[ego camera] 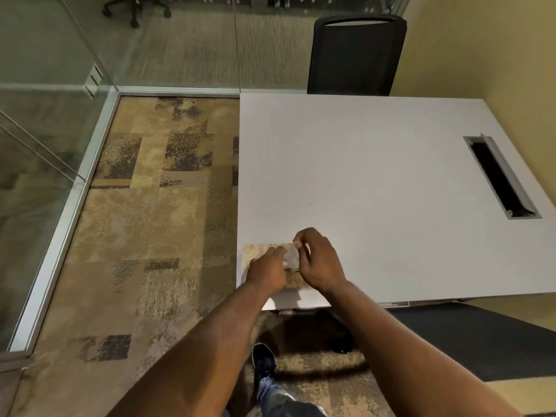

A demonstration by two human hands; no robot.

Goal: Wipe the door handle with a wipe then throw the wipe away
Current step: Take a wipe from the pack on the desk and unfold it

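Both hands work at the near left corner of a white table (376, 176). There a flat tan wipe packet (255, 254) with a faint printed pattern lies on the tabletop; whatever writing it carries is too blurred to read. The left hand (266, 272) rests on the packet, fingers curled down against its top. The right hand (319, 260) sits just beside it, toward the table's middle, with thumb and forefinger pinched together on a small white wipe (291, 256) that rises from the packet between the two hands. A cable slot (501, 177) with a grey frame is cut into the table's right side, well apart from the hands. A black mesh chair (355, 55) stands at the table's far edge. Beneath the near edge, a dark shoe (264, 361) stands on patterned carpet (150, 221), and a glass wall (39, 145) with a metal frame runs to the table's left. The door handle is not in view.
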